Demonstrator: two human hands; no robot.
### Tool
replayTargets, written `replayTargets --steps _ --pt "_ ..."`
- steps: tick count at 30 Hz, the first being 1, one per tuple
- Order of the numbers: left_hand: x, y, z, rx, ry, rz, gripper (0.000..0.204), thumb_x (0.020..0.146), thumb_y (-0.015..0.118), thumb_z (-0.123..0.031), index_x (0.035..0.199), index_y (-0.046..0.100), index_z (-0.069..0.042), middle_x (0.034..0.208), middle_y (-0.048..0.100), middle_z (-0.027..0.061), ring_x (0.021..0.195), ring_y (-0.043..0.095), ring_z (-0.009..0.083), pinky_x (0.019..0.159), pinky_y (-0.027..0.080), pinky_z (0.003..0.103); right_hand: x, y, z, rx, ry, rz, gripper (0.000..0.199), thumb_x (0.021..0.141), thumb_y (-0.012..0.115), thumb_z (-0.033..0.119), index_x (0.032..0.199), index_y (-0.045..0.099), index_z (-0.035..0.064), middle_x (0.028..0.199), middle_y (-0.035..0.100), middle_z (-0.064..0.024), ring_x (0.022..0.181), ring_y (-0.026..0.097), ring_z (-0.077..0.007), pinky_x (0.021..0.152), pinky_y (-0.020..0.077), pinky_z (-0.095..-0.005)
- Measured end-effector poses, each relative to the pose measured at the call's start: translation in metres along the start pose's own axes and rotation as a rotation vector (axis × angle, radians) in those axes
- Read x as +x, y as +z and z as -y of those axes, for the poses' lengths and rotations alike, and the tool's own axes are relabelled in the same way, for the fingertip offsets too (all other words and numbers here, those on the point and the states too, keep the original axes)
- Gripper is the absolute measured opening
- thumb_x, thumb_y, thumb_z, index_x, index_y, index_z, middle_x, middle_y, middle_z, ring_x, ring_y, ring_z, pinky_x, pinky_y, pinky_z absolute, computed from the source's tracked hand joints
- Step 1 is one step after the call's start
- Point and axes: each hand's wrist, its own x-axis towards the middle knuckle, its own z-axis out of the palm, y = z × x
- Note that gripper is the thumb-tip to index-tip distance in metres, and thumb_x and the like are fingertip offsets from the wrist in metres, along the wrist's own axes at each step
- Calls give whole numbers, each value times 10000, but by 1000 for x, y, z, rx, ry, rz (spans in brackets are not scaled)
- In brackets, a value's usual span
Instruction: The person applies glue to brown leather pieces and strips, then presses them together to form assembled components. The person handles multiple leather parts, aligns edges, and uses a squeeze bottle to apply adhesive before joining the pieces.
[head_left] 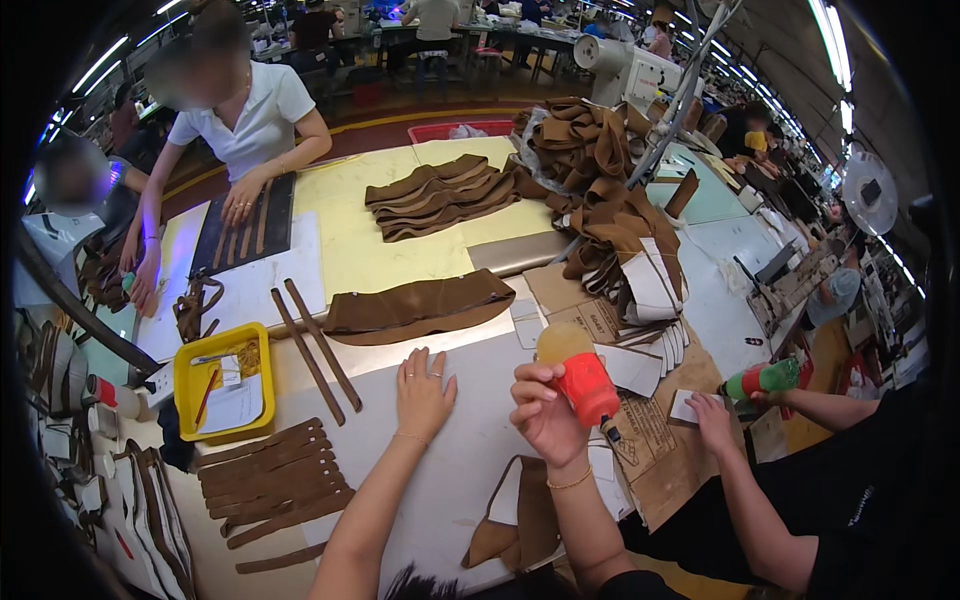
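My left hand (425, 393) lies flat on the light table with its fingers outstretched, just below a long curved brown fabric piece (418, 310). My right hand (548, 415) is raised over the table, fingers wrapped around a squeeze bottle (588, 390) with a red lower part and a pale yellow end. The bottle is tilted, its dark nozzle pointing down and right. Two narrow brown strips (318, 352) lie left of my left hand. Nearer me are a row of brown strips (270, 480) and a folded brown and white piece (515, 515).
A yellow tray (265, 400) holds pens and paper at left. At right, a co-worker holds a green bottle (765, 380) beside cardboard (655, 450). Brown bands (440, 195) and a tall brown heap (610, 190) lie farther back. Across the table, another person handles strips on a dark board (243, 225).
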Motion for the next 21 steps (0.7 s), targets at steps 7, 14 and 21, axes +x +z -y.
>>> replayTargets --steps 7,14,21 --pt "-2 -6 -4 71 4 18 424 842 566 -276 1187 579 -30 1279 486 202 1263 386 340 1069 283 460 56 -9 97 -224 -512 -428 539 796 573 562 808 564 23 756 527 -84 725 512 -199 758 443 -345" --pt "2 -6 -8 73 20 39 420 837 566 -279 1170 586 -25 1266 490 211 1246 398 353 1051 291 476 82 -57 199 -134 -694 -566 582 803 453 634 750 481 55 741 497 -73 719 491 -211 706 415 -368" --pt "1 -8 -9 67 43 10 391 834 588 -248 1153 590 -21 1253 493 214 1236 402 357 1043 300 472 82 -50 175 -233 -700 -667 792 733 367 851 818 451 67 806 471 -60 786 470 -211 782 388 -391"
